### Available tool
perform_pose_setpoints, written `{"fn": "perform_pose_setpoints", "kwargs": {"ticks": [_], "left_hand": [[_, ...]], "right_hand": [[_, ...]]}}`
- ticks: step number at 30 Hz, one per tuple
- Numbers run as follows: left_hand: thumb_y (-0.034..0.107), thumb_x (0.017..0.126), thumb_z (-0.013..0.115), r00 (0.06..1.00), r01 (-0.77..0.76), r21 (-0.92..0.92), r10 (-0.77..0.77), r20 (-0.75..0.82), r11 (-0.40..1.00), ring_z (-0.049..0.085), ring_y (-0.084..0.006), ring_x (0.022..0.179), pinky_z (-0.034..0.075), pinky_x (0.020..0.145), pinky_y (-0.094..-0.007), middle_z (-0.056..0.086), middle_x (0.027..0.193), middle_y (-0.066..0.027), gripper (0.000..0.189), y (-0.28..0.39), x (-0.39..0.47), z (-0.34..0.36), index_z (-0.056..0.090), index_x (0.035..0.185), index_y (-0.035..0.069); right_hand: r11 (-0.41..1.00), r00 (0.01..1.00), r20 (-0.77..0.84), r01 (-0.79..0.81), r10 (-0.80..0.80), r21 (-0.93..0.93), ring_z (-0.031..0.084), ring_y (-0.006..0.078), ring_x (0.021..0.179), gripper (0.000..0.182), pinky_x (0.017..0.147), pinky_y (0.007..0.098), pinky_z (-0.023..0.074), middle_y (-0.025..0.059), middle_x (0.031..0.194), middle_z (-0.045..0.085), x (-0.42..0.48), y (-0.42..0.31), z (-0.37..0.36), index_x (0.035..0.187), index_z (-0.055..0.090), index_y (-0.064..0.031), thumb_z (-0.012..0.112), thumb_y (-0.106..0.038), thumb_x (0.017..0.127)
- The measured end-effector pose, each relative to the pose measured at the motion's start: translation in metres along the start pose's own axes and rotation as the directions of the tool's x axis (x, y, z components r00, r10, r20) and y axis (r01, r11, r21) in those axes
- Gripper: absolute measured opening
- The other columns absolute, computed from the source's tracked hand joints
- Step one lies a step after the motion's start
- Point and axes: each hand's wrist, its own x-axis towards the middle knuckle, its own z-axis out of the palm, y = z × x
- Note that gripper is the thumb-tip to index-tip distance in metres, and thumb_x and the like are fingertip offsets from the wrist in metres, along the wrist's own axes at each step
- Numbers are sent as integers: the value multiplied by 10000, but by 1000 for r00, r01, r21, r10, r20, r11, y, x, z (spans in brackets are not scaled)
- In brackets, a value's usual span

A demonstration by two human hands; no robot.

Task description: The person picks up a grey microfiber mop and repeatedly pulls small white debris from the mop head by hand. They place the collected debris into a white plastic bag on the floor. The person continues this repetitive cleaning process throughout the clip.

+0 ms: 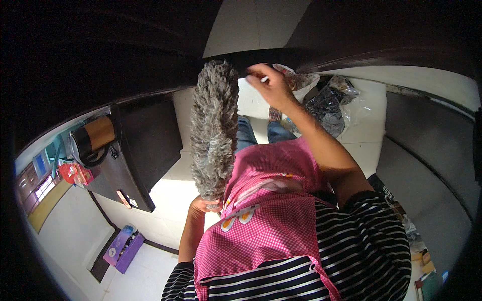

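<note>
My left hand (205,205) grips a grey fluffy duster (215,128) at its lower end, close to the front of a pink checked apron (260,233). The duster's long shaggy head points away from me, up to the edge of a dark surface. To the right of its tip, my right hand (272,84) is raised, slightly blurred, apart from the duster. Its fingers are loosely bent with a gap at the thumb, and I see nothing held in them.
Beyond my feet, a white plastic bag (301,84) and a clear bag with dark contents (329,107) lie on the pale tiled floor (361,150). On the left stand a dark cabinet (116,169) topped by a black-and-tan bag (94,135), and a purple box (124,248).
</note>
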Motion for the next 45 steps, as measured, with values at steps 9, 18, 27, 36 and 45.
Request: {"fn": "perform_pose_setpoints", "kwargs": {"ticks": [9, 18, 27, 36, 45], "left_hand": [[62, 764, 649, 1000, 27, 9, -27, 5, 1000, 372, -79, 410, 242, 352, -218, 528, 606, -45, 315, 2, 3, 2, 558, 1062, 10], [24, 760, 645, 999, -26, 101, 23, 27, 995, 376, -63, 415, 242, 339, -202, 547, 646, -47, 325, -3, 8, -3, 556, 1071, 0], [74, 800, 664, 976, 136, 209, -94, -199, 968, 339, -49, 415, 219, 364, -202, 431, 575, 36, 125, 32, 18, 27, 561, 870, 74], [177, 818, 668, 810, 26, 799, 456, -369, 601, 533, -113, 648, 440, 569, -273, 604, 753, -42, 203, 35, 28, 31, 602, 901, 3], [261, 733, 666, 603, 313, 944, 745, -285, 108, 612, -404, 759, 496, 652, -451, 639, 795, -214, 244, 26, 41, 34, 656, 832, 38]], "right_hand": [[952, 951, -92, 286, -296, -109, 543, 168, 710, 42, 628, 276, 431, 89, 758, 532, 19, -5, 7, 847, 540, 7, 563, 12, 812], [941, 920, -230, 278, -319, -194, 553, 356, 780, 74, 674, 384, 438, 161, 804, 543, 14, 6, 13, 875, 512, -16, 532, 5, 807], [948, 919, -372, 6, -131, -317, 586, 263, 729, 104, 653, 337, 452, 103, 779, 597, -2, 80, 6, 926, 584, -37, 526, -20, 842], [864, 745, -572, -489, 343, -118, 515, 186, 663, 212, 660, 334, 438, 56, 713, 578, -10, 191, -60, 842, 598, -5, 521, -193, 903], [672, 909, -416, -302, -10, -676, 585, 349, 882, 233, 761, 394, 459, 192, 992, 612, -23, 203, -70, 1001, 572, -10, 590, -171, 833]]}}
